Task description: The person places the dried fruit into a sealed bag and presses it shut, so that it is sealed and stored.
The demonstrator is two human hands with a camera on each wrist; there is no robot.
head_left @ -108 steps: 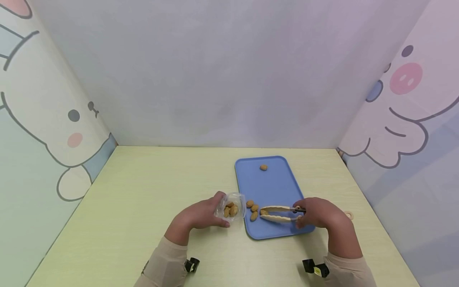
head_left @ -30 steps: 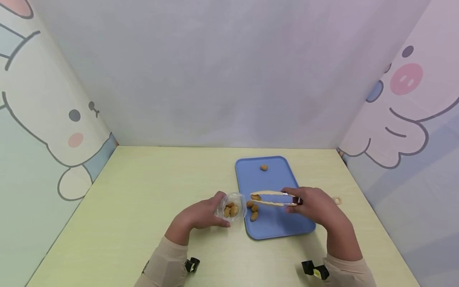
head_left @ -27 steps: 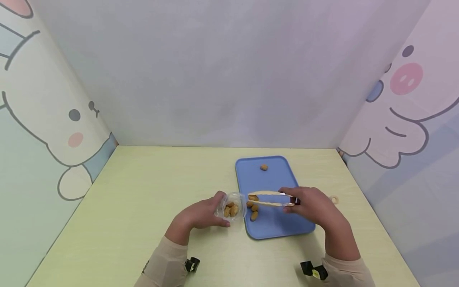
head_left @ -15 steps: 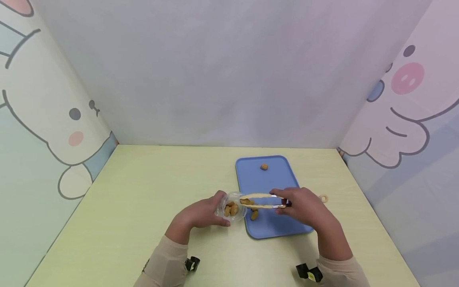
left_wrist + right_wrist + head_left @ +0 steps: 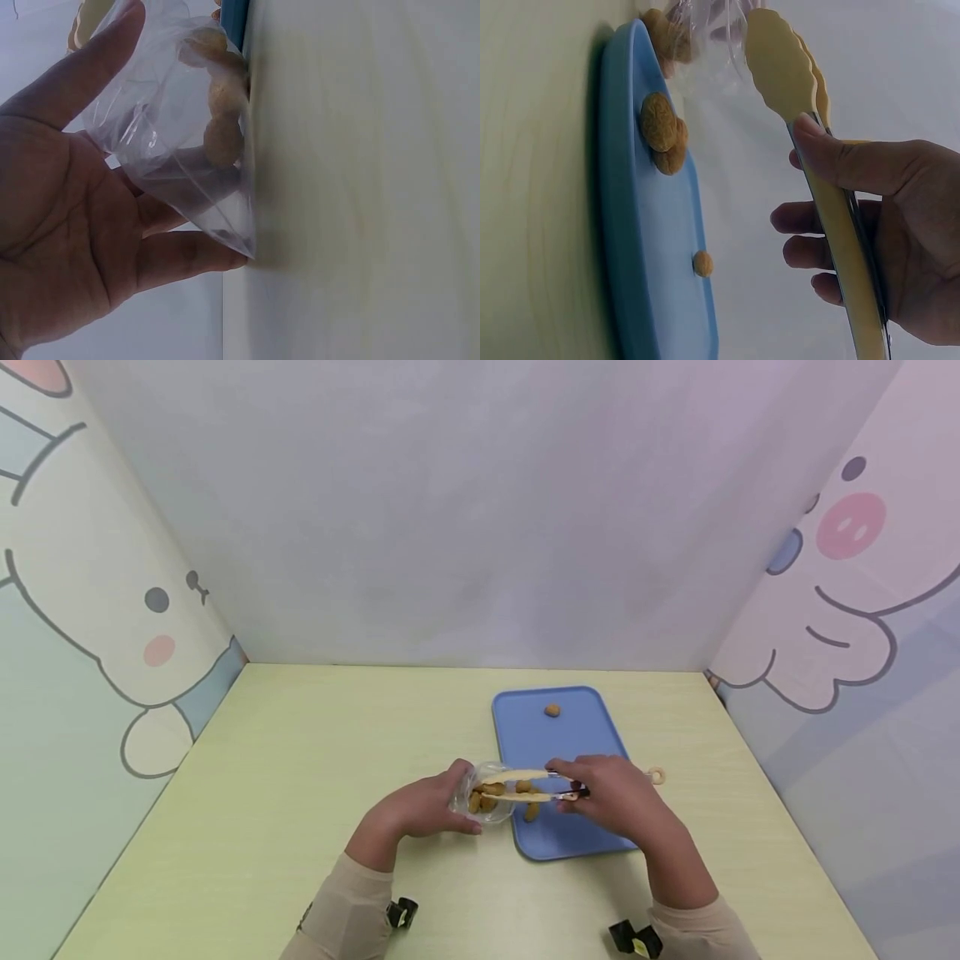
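My left hand (image 5: 420, 806) holds a clear plastic bag (image 5: 161, 124) upright on the table, thumb on one side and fingers on the other. Several brown wrinkled walnuts (image 5: 223, 139) lie in it. My right hand (image 5: 617, 797) grips cream-tipped tongs (image 5: 784, 67), thumb and fingers on opposite arms. The tips of the tongs reach over the bag's open mouth, with a walnut (image 5: 492, 789) between them in the head view. Beside the bag lies a blue tray (image 5: 566, 743). Walnuts (image 5: 658, 122) sit at its near left edge, partly behind the tongs.
One lone walnut (image 5: 552, 710) rests near the tray's far edge. The pale wooden table (image 5: 337, 735) stretches left of the tray and meets a grey back wall (image 5: 480, 527). Side walls carry cartoon animals. A dark wrist camera (image 5: 636, 939) sits below the right hand.
My right hand lifted the tongs with a walnut from the tray's near part and carried it left, over the tray edge, to the bag's mouth. The left hand and bag stayed in place.
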